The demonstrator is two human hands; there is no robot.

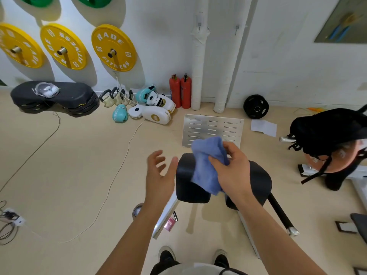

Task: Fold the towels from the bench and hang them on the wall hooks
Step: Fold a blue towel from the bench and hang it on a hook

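Shoes (193, 257) at bottom edge, toes pointing toward the wall. Both forearms reach up and forward from there.

Right hand (233, 171): fingers and thumb curled round a bunched blue towel (208, 163), clutching it at its right side, back of hand toward camera. Towel hangs crumpled from the grasp, lower end draped in front of the black padded bench (258, 179); whether it touches the pad cannot be told.

Left hand (159, 173): holds nothing, fingers spread and relaxed, palm turned toward the towel, just beside it but apart. Arm extended, wrist lifted.

Beyond the bench, a slotted metal plate (213, 129) lies on the floor, a sheet of paper (264, 128) to its right. Farther left, boxing gloves (120, 114), white pads (156, 114), kettlebells (116, 97). Two red fire extinguishers (180, 91) stand against the wall beside white pipes (198, 62). Two wall hooks (199, 24) high up, both bare. Yellow weight plates (114, 48) mounted on the wall at left.
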